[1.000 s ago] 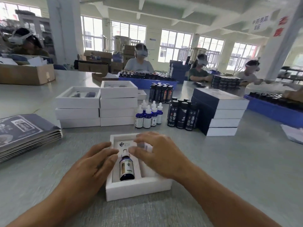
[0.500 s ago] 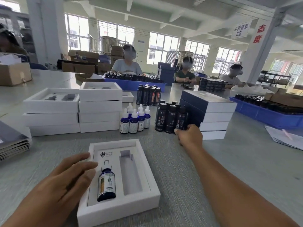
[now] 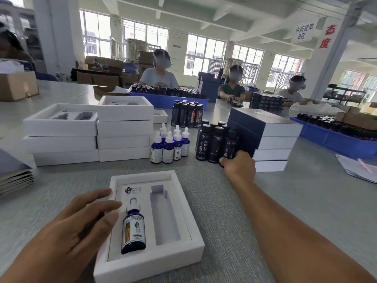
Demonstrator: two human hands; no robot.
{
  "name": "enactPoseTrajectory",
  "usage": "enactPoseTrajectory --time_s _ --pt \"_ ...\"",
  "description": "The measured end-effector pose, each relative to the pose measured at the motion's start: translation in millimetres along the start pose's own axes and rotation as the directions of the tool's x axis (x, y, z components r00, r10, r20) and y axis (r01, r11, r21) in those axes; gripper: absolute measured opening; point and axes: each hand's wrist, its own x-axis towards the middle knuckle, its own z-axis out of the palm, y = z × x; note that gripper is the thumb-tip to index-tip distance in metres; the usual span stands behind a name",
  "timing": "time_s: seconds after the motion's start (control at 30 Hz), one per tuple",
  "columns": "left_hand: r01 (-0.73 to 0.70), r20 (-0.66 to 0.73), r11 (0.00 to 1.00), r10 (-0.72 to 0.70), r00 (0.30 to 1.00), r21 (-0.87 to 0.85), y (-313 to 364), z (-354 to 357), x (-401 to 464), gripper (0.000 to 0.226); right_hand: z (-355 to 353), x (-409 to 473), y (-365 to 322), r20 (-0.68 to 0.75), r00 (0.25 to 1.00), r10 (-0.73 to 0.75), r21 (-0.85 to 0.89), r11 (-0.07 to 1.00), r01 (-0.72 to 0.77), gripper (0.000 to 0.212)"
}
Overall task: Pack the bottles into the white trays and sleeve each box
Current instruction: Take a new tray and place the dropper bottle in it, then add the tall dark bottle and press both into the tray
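A white tray [image 3: 184, 254] lies in front of me on the grey table. A blue dropper bottle [image 3: 133, 231] lies in its left slot; the right slot [image 3: 165, 219] holds nothing. My left hand [image 3: 81, 223] rests flat on the tray's left rim, fingers straight. My right hand [image 3: 239, 166] reaches forward and grips the nearest tall black bottle [image 3: 229, 146] in a cluster of several black bottles [image 3: 214, 141]. Several upright blue dropper bottles [image 3: 169, 146] stand left of that cluster.
Two stacks of white trays [image 3: 89, 137] stand at the left. A stack of sleeved blue boxes [image 3: 265, 137] sits right of the black bottles. Flat sleeves [image 3: 14, 178] lie at the far left, papers [image 3: 357, 168] at the right. Other people work across the table behind blue crates [image 3: 334, 137].
My right hand left the tray, reached to the black bottles and closed on the nearest one. My left hand stayed on the tray's left edge. The view shifted.
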Motion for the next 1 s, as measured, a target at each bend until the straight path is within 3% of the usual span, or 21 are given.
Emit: enactPoseTrajectory --time_s 0.1,0.17,0.27,0.43,0.57,0.67,0.83,1.0 --pt "0.030 0.013 0.998 -0.030 0.999 -0.049 13.3 -2.4 3.8 0.043 -14.7 -11.7 4.3 0.040 0.998 -0.053 -0.042 0.998 0.054 0.030" --pt "0.064 0.087 0.995 -0.057 0.995 -0.077 23.4 -5.8 4.9 0.036 -30.3 -23.1 7.0 0.087 0.992 -0.092 -0.062 0.993 0.097 0.032" --pt "0.094 0.198 0.995 -0.083 0.977 -0.044 34.2 -11.6 3.3 0.048 -55.6 -49.9 4.6 0.195 0.965 -0.178 -0.006 0.983 0.182 0.030" --pt "0.087 0.208 0.996 -0.090 0.974 0.024 42.6 -14.6 -3.5 0.049 -92.5 -121.1 -25.3 0.312 0.873 -0.375 0.186 0.925 0.330 0.023" --pt "0.089 0.220 0.995 -0.095 0.971 0.037 42.1 -14.3 -8.2 0.057 -106.1 -170.8 -53.8 0.380 0.766 -0.519 0.222 0.855 0.469 0.024" --pt "0.084 0.230 0.995 -0.093 0.969 0.046 40.8 -14.7 -8.1 0.057 -98.5 -192.4 -61.9 0.451 0.703 -0.549 0.162 0.826 0.541 0.023" --pt "0.075 0.243 0.996 -0.086 0.966 0.054 39.8 -13.2 -7.1 0.059 -82.7 -205.4 -59.5 0.389 0.664 -0.639 -0.169 0.659 0.733 0.041" --pt "0.077 0.248 0.995 -0.089 0.965 0.058 39.4 -12.8 -7.3 0.059 -83.0 -207.7 -52.9 0.420 0.634 -0.650 -0.194 0.618 0.762 0.060"
